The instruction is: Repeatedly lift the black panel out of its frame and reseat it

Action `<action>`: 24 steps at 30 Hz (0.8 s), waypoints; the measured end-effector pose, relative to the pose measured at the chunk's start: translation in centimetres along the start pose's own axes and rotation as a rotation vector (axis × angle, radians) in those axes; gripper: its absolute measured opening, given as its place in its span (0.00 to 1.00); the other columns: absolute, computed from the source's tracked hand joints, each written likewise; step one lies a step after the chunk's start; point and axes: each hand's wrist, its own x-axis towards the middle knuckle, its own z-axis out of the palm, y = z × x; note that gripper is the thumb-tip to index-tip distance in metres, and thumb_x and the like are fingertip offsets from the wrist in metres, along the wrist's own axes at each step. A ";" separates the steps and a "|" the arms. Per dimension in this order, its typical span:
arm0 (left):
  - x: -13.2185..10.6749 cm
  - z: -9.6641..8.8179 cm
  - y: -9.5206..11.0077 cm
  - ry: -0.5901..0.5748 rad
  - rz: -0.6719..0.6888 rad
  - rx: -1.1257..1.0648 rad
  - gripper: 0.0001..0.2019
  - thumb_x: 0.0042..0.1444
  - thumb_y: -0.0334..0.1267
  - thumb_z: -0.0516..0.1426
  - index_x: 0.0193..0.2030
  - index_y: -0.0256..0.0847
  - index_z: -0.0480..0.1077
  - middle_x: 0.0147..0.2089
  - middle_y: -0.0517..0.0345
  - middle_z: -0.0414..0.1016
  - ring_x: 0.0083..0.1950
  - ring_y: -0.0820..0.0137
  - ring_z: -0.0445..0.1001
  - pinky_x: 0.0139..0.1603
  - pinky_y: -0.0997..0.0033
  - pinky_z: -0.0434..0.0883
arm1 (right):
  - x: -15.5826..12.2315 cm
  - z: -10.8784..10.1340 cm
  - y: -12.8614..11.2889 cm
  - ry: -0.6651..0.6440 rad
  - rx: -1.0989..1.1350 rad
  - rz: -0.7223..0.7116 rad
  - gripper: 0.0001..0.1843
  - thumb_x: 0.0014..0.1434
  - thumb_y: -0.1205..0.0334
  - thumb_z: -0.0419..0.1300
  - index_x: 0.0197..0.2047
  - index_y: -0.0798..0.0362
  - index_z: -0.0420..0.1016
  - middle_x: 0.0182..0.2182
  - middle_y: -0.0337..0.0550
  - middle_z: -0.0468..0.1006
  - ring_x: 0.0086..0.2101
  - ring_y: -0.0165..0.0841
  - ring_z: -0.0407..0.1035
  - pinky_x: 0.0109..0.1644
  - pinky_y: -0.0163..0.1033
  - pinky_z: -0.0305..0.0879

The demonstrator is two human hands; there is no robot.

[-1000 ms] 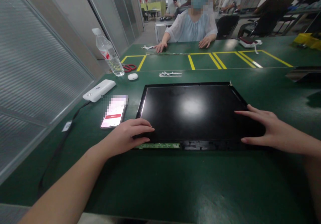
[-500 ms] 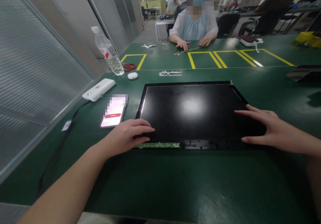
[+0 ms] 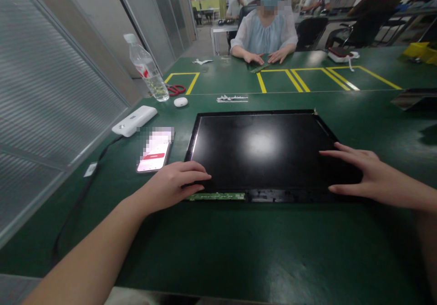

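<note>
A black display panel (image 3: 262, 159) lies flat on the green table in front of me, with a bright light reflected in its glossy surface. Along its near edge runs a narrow green circuit board (image 3: 218, 196). My left hand (image 3: 184, 180) rests at the panel's near left corner, fingers stretched over the surface and partly hiding one end of the board. At the right edge my right hand (image 3: 358, 173) lies with its fingers and thumb apart on the panel. Neither hand is wrapped round anything.
Left of the panel are a phone (image 3: 155, 152), a white power bank (image 3: 134, 120) with a black strap, a white earbud case (image 3: 180, 102), red scissors (image 3: 176, 89) and a water bottle (image 3: 148, 70). White scraps (image 3: 232, 99) lie beyond the panel. Across the table sits a person (image 3: 264, 36).
Both my hands and the panel stay in place. Across the table, the person's hands have shifted, and the thin green strip by them now sits at a different angle.
</note>
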 end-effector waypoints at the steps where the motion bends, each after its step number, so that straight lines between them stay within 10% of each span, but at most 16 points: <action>1: 0.0 0.0 0.0 0.000 0.002 0.001 0.12 0.69 0.33 0.59 0.56 0.43 0.80 0.51 0.48 0.83 0.48 0.62 0.83 0.47 0.64 0.81 | 0.0 0.0 0.1 0.001 0.001 -0.001 0.55 0.40 0.26 0.66 0.69 0.42 0.72 0.75 0.57 0.57 0.71 0.62 0.51 0.70 0.69 0.56; 14: -0.1 0.0 -0.3 0.016 -0.032 -0.050 0.12 0.68 0.36 0.61 0.56 0.43 0.80 0.50 0.50 0.82 0.46 0.64 0.83 0.44 0.68 0.80 | 0.3 -0.2 -0.1 0.051 0.044 -0.014 0.51 0.39 0.29 0.68 0.64 0.43 0.76 0.72 0.55 0.63 0.69 0.60 0.56 0.69 0.64 0.59; 19: 0.1 -0.2 -0.3 0.098 -0.115 -0.026 0.11 0.67 0.37 0.61 0.53 0.41 0.80 0.50 0.49 0.82 0.48 0.63 0.83 0.48 0.66 0.80 | 0.9 -0.9 -0.7 0.233 0.271 0.233 0.38 0.42 0.35 0.63 0.54 0.45 0.81 0.57 0.51 0.80 0.44 0.48 0.78 0.45 0.53 0.76; 24: 0.4 -0.5 -0.1 0.248 -0.298 0.150 0.13 0.67 0.41 0.58 0.50 0.39 0.80 0.52 0.44 0.81 0.52 0.56 0.80 0.56 0.53 0.77 | 1.3 -1.6 -1.4 0.351 0.293 0.488 0.28 0.42 0.48 0.61 0.47 0.48 0.82 0.37 0.46 0.83 0.27 0.37 0.71 0.32 0.44 0.70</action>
